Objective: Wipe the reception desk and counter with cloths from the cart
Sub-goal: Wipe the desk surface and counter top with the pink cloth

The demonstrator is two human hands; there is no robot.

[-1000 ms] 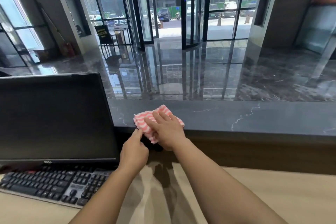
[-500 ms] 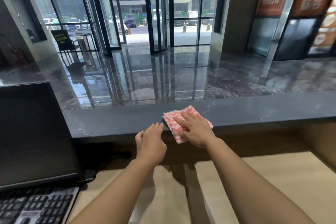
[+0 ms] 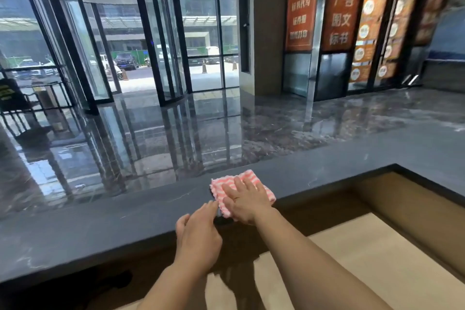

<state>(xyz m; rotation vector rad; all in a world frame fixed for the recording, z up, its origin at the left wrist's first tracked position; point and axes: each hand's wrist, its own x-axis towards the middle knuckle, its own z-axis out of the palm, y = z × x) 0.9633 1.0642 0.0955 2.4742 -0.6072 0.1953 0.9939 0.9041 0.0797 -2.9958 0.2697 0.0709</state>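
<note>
1. right hand [image 3: 245,200] lies flat, fingers spread, palm pressing on the pink-striped cloth [image 3: 253,176]; grips nothing.
2. left hand [image 3: 198,236] relaxed, fingers out, tips at the counter edge, just at the cloth's 7 o'clock; holds nothing.
3. cloth sits on the dark stone counter [image 3: 100,221], near its front edge.
4. step: wiping counter top. next prob. needs steady pressure, sliding twd 3 o'clock & the corner; lower desk [image 3: 377,259] after.
</note>
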